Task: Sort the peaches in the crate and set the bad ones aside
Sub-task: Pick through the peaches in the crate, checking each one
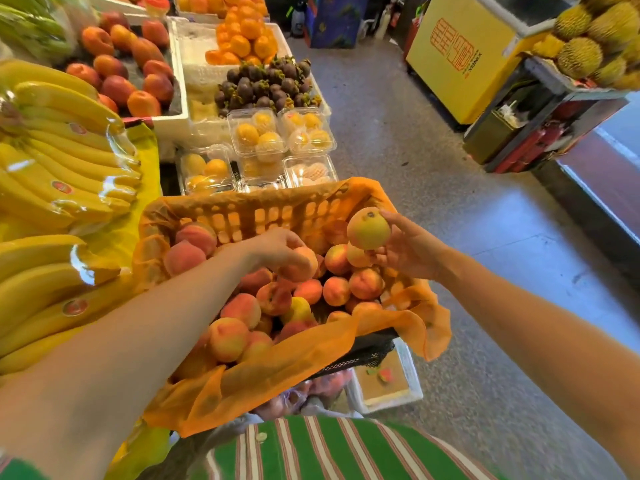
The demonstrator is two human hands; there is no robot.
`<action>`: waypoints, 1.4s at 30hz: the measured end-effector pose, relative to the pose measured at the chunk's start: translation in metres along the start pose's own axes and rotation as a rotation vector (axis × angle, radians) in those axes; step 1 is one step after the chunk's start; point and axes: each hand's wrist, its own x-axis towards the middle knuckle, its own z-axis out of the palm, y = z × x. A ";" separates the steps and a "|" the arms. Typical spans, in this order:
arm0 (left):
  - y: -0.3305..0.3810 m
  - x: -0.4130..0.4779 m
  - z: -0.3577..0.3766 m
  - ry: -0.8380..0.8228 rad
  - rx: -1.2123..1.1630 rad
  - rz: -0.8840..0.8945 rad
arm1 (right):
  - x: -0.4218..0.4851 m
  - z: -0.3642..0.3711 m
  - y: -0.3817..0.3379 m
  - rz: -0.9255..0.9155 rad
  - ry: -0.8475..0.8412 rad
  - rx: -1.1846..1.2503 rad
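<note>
Your left hand is down in the crate, fingers curled round a pink peach on top of the pile. Your right hand, just right of it, grips a yellow-green peach raised above the crate's right side.

Two grips — one crate
</note>
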 end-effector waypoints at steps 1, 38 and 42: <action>0.002 0.007 0.008 -0.058 0.065 0.001 | -0.003 -0.005 -0.002 -0.002 0.001 0.000; 0.112 -0.034 0.182 0.195 -0.259 0.607 | -0.149 -0.052 0.081 -0.305 0.173 0.112; 0.112 -0.039 0.241 0.132 -0.110 0.701 | -0.198 -0.066 0.131 -0.300 0.373 0.113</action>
